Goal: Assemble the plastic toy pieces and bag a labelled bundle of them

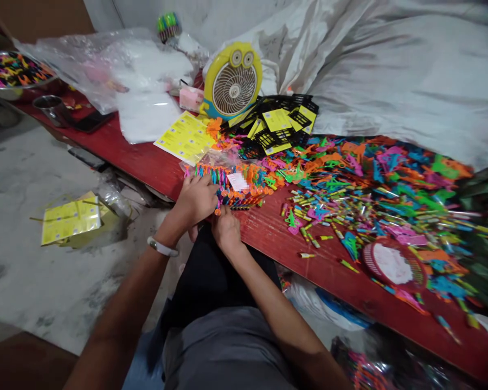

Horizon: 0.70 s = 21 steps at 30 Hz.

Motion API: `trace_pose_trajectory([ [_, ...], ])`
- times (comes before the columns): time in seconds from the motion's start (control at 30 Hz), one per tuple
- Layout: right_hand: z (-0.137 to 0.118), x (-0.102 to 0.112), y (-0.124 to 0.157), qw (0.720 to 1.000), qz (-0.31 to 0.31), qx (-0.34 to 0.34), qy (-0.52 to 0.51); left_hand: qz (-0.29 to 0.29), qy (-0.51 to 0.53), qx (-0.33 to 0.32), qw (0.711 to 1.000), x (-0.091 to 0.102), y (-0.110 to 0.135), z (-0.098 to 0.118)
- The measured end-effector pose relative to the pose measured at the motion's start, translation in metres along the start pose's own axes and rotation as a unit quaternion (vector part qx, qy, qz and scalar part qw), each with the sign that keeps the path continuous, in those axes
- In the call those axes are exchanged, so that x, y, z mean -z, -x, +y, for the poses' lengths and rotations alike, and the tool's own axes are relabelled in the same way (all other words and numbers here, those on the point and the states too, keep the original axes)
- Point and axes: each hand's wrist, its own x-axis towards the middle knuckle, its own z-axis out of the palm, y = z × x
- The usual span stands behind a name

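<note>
A clear plastic pack of colourful small plastic toys point(248, 176) lies at the near edge of the red table, with a white label on top. Over its left end curl the fingers of my left hand point(199, 199), which is closed on it; that wrist wears a white band point(162, 247). My right hand point(226, 232) is closed at the pack's near edge, fingers bent against it and partly hidden. Just right of the pack spreads a heap of loose coloured plastic pieces point(350, 157). Small yellow-banded tubes point(329, 208) lie scattered in front of that heap.
Beyond the pack stand a yellow fan point(235, 89), black plastic baskets point(264, 143) and yellow printed sheets point(184, 138). A round red basket point(374, 265) sits right on the red table point(268, 238). Far left are a metal cup point(52, 108) and a filled basin point(16, 92).
</note>
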Motion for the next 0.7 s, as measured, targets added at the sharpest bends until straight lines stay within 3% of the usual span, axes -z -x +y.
trace_pose_trajectory([
  [0.13, 0.000, -0.002, 0.000, 1.000, 0.004, 0.003, -0.013, -0.016, -0.029, -0.033, 0.999, 0.004, -0.013, -0.010],
  [0.33, 0.000, 0.000, 0.000, 1.000, -0.011, -0.003, -0.027, 0.028, -0.038, -0.169, 0.985, 0.013, -0.011, -0.024],
  [0.7, -0.006, 0.001, -0.003, 0.999, 0.003, -0.027, -0.031, 0.022, 0.018, -0.155, 0.988, 0.011, -0.008, -0.025],
])
